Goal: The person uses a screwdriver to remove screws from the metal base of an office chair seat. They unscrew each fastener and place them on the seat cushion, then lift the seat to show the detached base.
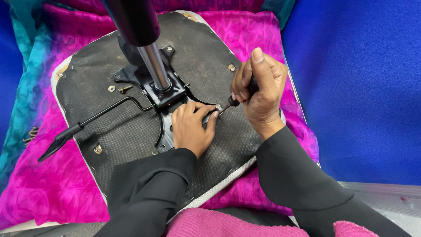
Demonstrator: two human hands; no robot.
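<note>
An upturned office chair seat [101,114] lies with its black fabric underside up, a black metal mounting plate [164,94] and a chrome gas cylinder [154,66] rising from it. My right hand [261,90] grips a black-handled screwdriver [234,101], its tip at a screw [218,107] on the plate's right arm. My left hand [190,127] rests on the plate, fingertips pinching that screw. A black adjustment lever [79,127] juts out to the left.
A loose bolt [125,89] and washer [112,88] lie on the seat underside. Several screws [30,135] sit on the pink and teal cloth [48,184] at left. Blue upholstery [359,87] fills the right side. Pink fabric [210,224] covers my lap.
</note>
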